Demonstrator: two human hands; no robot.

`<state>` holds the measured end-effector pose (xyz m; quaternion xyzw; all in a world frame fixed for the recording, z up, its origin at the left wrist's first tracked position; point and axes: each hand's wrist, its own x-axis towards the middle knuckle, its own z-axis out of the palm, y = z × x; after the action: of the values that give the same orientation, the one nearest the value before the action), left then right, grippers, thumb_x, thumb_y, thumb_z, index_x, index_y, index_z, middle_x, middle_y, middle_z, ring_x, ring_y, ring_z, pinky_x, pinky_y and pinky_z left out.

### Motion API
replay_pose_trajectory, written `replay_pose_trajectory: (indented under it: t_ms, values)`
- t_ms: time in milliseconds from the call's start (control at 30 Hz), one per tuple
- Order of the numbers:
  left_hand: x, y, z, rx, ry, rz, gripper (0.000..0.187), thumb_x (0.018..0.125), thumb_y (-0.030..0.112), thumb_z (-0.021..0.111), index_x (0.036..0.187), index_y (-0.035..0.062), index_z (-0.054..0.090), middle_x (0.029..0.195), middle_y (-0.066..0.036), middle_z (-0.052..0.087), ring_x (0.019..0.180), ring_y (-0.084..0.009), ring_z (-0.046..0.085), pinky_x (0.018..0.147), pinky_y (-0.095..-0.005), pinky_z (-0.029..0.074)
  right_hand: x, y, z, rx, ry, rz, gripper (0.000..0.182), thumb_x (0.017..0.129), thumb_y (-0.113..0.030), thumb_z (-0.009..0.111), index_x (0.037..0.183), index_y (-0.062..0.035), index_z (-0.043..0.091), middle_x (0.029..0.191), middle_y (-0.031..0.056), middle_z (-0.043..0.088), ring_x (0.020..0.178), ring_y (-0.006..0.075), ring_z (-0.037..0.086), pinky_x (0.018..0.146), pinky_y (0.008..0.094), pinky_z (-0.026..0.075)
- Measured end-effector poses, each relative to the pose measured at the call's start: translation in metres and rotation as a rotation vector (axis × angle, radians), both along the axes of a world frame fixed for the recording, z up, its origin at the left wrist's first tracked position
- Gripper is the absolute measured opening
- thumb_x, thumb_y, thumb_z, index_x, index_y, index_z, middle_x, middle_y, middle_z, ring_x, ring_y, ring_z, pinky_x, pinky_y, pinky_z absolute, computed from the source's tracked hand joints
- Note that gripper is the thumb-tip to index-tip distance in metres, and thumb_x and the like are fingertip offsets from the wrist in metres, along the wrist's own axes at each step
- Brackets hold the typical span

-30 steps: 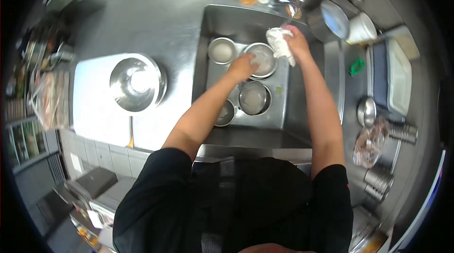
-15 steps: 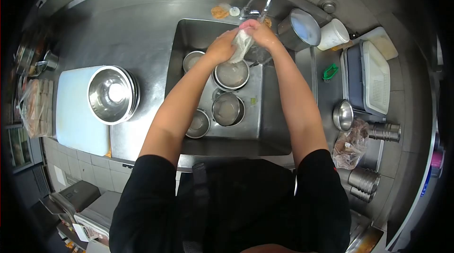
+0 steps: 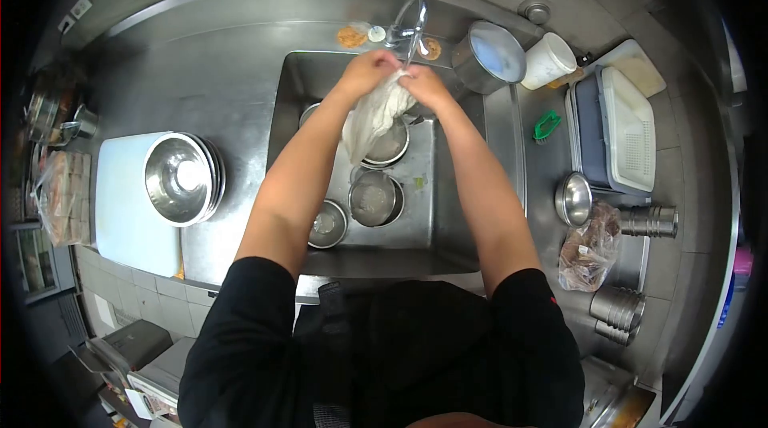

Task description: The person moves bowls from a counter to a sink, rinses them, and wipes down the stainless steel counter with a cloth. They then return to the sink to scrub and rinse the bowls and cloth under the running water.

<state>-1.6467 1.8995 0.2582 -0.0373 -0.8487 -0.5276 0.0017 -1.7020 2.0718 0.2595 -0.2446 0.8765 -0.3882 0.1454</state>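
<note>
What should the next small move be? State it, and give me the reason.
Probably gather the limp white fabric cloth into a bunch beneath the curved chrome tap. The bare left hand and bare right hand hold its upper end close to the tap, while its lower part hangs loose over a round silver metal bowl, so bunching should bring the rest within grip.

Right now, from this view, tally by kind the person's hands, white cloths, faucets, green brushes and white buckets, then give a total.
Left hand and right hand: 2
White cloth: 1
Faucet: 1
Green brush: 1
White bucket: 1
Total: 6
</note>
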Motion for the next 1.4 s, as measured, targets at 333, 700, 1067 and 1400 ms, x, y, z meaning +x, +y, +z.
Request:
replay_pose_trajectory:
  t_ms: [333,700,1067,1400]
  values:
    - [0.000,0.055,-0.073,1.696,-0.505,0.344,0.057,0.092,0.053,0.037,0.117,0.0051,0.054,0.107,-0.015,0.061,0.103,-0.0309,0.058,0.091,-0.0470,0.045,0.050,-0.044,-0.016,-0.518,-0.121,-0.235,0.026,0.078,-0.024,0.068,0.091,-0.0032,0.060,0.084,0.0053,0.063,0.073,0.0126,0.056,0.067,0.0281,0.045]
    - [0.030,0.057,-0.029,1.228,-0.601,0.384,0.052,0.095,0.045,0.037,0.128,0.0043,0.043,0.126,-0.017,0.046,0.115,-0.0353,0.045,0.093,-0.0546,0.037,0.015,-0.031,0.006,0.139,0.384,-0.383,0.038,0.077,-0.043,0.063,0.086,-0.0059,0.064,0.083,0.0188,0.065,0.082,0.0385,0.062,0.074,0.0434,0.048]
    - [-0.002,0.054,-0.063,1.689,-0.498,0.503,0.034,0.094,0.033,0.045,0.106,0.0034,0.056,0.095,-0.011,0.065,0.079,-0.0267,0.066,0.070,-0.0422,0.054,0.045,-0.043,0.009,-0.354,-0.208,-0.370,0.037,0.078,-0.034,0.068,0.091,-0.0004,0.060,0.094,0.0182,0.063,0.084,0.0220,0.061,0.073,0.0306,0.046]
    - [-0.010,0.042,-0.048,1.678,-0.421,0.189,0.032,0.089,0.034,0.053,0.097,0.0044,0.060,0.090,-0.010,0.065,0.079,-0.0247,0.064,0.076,-0.0401,0.052,0.010,-0.036,-0.010,-0.692,-0.651,-0.367,0.031,0.080,-0.028,0.064,0.099,-0.0033,0.060,0.089,0.0161,0.065,0.077,0.0311,0.063,0.069,0.0377,0.049]
